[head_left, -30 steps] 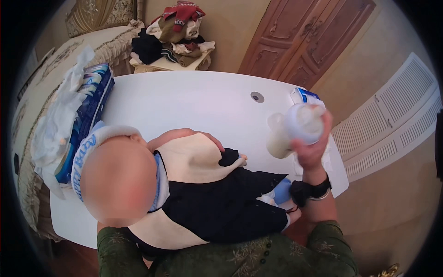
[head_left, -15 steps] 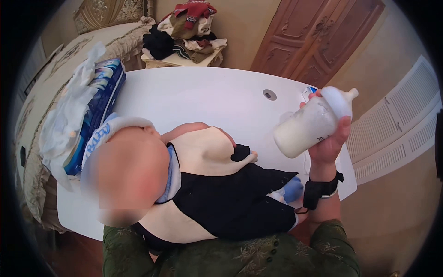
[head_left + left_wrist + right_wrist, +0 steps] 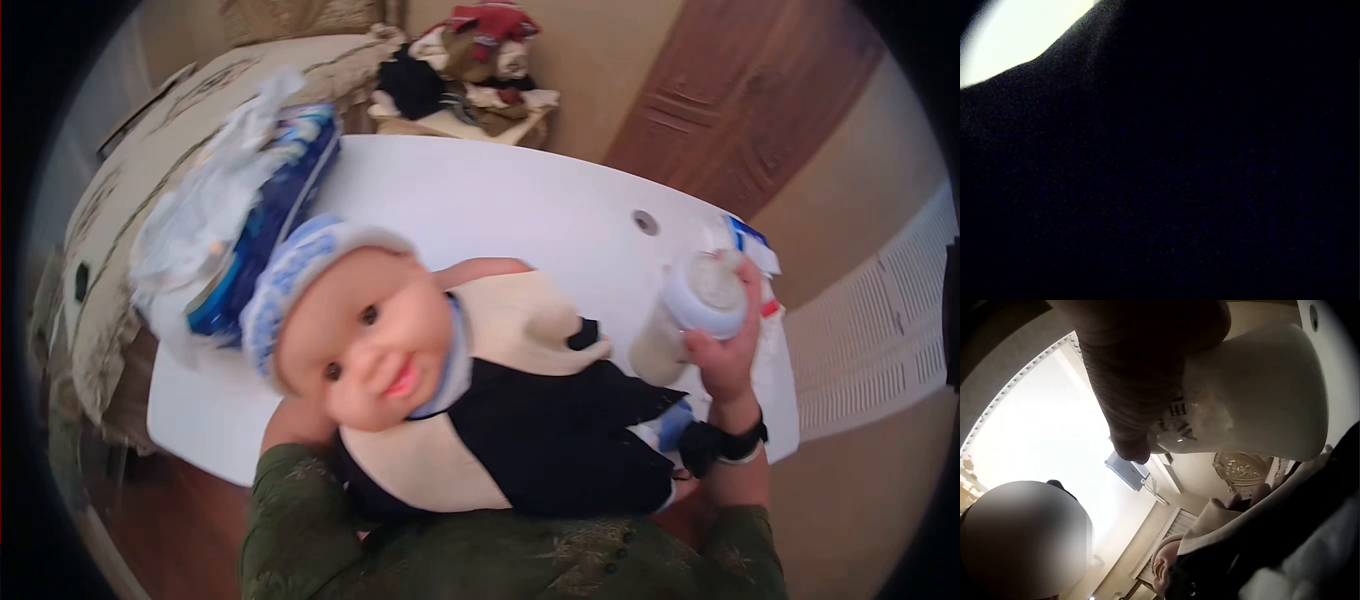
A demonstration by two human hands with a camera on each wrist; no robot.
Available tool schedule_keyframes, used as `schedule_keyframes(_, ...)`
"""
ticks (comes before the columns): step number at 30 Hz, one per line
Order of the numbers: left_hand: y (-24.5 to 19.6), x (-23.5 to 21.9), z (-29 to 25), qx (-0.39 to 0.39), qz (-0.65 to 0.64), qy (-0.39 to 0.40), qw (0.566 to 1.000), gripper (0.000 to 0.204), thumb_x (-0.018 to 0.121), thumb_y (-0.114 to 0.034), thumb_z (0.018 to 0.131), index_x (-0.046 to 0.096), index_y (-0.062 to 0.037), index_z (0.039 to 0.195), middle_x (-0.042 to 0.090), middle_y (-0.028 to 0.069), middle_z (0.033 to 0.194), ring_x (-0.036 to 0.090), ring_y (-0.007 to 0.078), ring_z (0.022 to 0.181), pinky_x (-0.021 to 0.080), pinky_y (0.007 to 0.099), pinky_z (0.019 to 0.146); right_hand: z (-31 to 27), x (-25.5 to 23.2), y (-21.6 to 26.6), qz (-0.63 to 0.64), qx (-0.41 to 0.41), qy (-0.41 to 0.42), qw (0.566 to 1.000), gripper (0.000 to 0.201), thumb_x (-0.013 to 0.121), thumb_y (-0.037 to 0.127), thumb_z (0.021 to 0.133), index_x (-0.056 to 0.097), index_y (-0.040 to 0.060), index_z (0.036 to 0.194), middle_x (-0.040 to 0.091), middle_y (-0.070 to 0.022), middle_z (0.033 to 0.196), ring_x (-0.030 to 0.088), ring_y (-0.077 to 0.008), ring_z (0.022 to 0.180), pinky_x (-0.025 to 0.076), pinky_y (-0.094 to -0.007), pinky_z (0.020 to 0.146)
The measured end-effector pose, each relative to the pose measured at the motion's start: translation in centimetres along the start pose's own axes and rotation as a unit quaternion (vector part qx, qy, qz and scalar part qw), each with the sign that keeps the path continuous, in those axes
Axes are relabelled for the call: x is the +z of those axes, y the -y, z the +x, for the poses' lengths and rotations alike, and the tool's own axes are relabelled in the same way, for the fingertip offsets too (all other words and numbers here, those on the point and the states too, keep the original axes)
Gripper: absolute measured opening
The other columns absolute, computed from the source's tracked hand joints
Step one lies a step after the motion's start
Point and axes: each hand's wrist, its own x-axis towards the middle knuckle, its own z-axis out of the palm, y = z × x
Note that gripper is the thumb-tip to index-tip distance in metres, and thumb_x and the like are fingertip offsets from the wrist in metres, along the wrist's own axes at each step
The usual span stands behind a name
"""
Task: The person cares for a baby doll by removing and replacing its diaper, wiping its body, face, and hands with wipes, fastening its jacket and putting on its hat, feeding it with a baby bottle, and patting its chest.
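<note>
A baby doll (image 3: pixel 495 400) in a blue-and-white cap (image 3: pixel 300 285) and a black-and-cream outfit lies face up along my left arm, against my body. My left hand (image 3: pixel 488 268) shows at the doll's far side, its fingers curled over the outfit; the palm is hidden behind the doll. Over the doll's feet, my right hand (image 3: pixel 730 365) grips a baby bottle (image 3: pixel 658 345) of whitish liquid, its white collar (image 3: pixel 690 305) tilted up towards the head camera. Part of the bottle's lettering shows in the right wrist view. The left wrist view is almost black.
A white table (image 3: pixel 410 185) stands beyond the doll. On its left end are a blue diaper pack (image 3: pixel 290 200) and crumpled white material (image 3: pixel 205 225); a blue-and-white packet (image 3: pixel 750 240) lies at the right. Behind, clothes (image 3: pixel 480 60) are heaped on a small table.
The bottle first swung outward with its teat pointing right, then tipped back towards the head camera, still in my right hand. The whole scene has shifted right; my left hand keeps holding the doll.
</note>
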Motion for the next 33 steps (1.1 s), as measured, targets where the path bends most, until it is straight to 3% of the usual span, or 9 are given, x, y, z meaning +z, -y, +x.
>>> schedule_keyframes(5,-0.8,3.6,-0.7,0.021,0.040,-0.055,0.997,0.050,0.054,-0.014,0.096,0.037,-0.0032,0.141,0.041,0.0129,0.143,0.040,0.0226,0.131,0.030,0.0345,0.112,-0.2,0.6,2.2,0.099,0.055,0.009,0.994,0.088,0.081,0.035,0.063,0.036,0.0023,0.131,0.049,-0.0089,0.117,0.053,-0.0194,0.108,0.043,-0.0325,0.094)
schedule_keyframes(6,-4.8,-8.9,-8.9,0.030,0.053,-0.046,0.997,0.049,0.055,-0.014,0.095,0.038,-0.0036,0.140,0.042,0.0126,0.142,0.040,0.0223,0.130,0.030,0.0343,0.111,-0.3,0.7,2.7,0.088,0.063,0.026,0.994,0.088,0.082,0.035,0.062,0.036,0.0023,0.129,0.050,-0.0085,0.115,0.053,-0.0188,0.106,0.043,-0.0325,0.094)
schedule_keyframes(13,-5.0,0.9,-3.1,0.079,0.123,0.034,0.989,0.042,0.055,-0.011,0.093,0.047,-0.0060,0.134,0.049,0.0105,0.134,0.046,0.0207,0.123,0.033,0.0333,0.108,-0.1,0.9,8.1,0.145,0.142,0.233,0.951,0.089,0.088,0.028,0.054,0.039,0.0030,0.124,0.051,-0.0082,0.112,0.053,-0.0157,0.102,0.043,-0.0302,0.088)
schedule_keyframes(15,-5.3,3.2,-2.3,0.092,0.145,0.058,0.984,0.040,0.055,-0.011,0.093,0.050,-0.0066,0.132,0.051,0.0099,0.132,0.047,0.0202,0.121,0.034,0.0330,0.107,0.2,1.7,8.6,0.165,0.100,0.265,0.945,0.087,0.090,0.023,0.053,0.041,0.0032,0.123,0.053,-0.0078,0.111,0.054,-0.0168,0.102,0.043,-0.0307,0.088)
schedule_keyframes(21,-5.6,9.2,-1.0,0.121,0.205,0.143,0.961,0.036,0.055,-0.008,0.091,0.057,-0.0087,0.127,0.057,0.0081,0.125,0.052,0.0188,0.115,0.037,0.0321,0.104,0.3,4.7,9.7,0.001,0.078,0.396,0.915,0.075,0.087,0.026,0.061,0.048,0.0059,0.121,0.055,-0.0122,0.111,0.057,-0.0235,0.101,0.045,-0.0333,0.088)
schedule_keyframes(25,-5.9,9.5,-1.1,0.158,0.305,0.136,0.929,0.035,0.057,-0.008,0.087,0.063,-0.0128,0.121,0.060,0.0053,0.120,0.055,0.0191,0.109,0.038,0.0313,0.101,0.2,4.9,10.5,0.004,0.063,0.384,0.921,0.073,0.086,0.028,0.062,0.048,0.0057,0.121,0.056,-0.0130,0.111,0.058,-0.0253,0.102,0.046,-0.0339,0.088)
schedule_keyframes(29,-6.1,9.5,-0.7,0.171,0.220,0.167,0.946,0.034,0.057,-0.007,0.087,0.064,-0.0111,0.120,0.062,0.0050,0.115,0.056,0.0190,0.107,0.039,0.0317,0.101,0.3,5.5,11.7,0.000,0.059,0.386,0.921,0.073,0.085,0.029,0.063,0.048,0.0048,0.121,0.056,-0.0140,0.111,0.058,-0.0270,0.103,0.046,-0.0350,0.088)
schedule_keyframes(31,-7.2,9.8,-0.7,0.213,0.318,0.217,0.898,0.038,0.057,-0.006,0.085,0.060,-0.0088,0.123,0.062,0.0065,0.111,0.056,0.0176,0.106,0.041,0.0304,0.099,0.6,5.9,12.1,-0.043,0.056,0.404,0.912,0.072,0.084,0.031,0.065,0.048,0.0040,0.121,0.056,-0.0154,0.111,0.059,-0.0296,0.102,0.047,-0.0364,0.087)
schedule_keyframes(33,-7.2,9.8,-0.7,0.206,0.307,0.218,0.903,0.039,0.057,-0.005,0.085,0.059,-0.0087,0.124,0.062,0.0066,0.111,0.056,0.0175,0.106,0.041,0.0304,0.098,1.0,6.0,12.6,-0.055,0.051,0.412,0.908,0.071,0.083,0.031,0.066,0.048,0.0038,0.121,0.056,-0.0159,0.111,0.059,-0.0307,0.102,0.047,-0.0371,0.087)
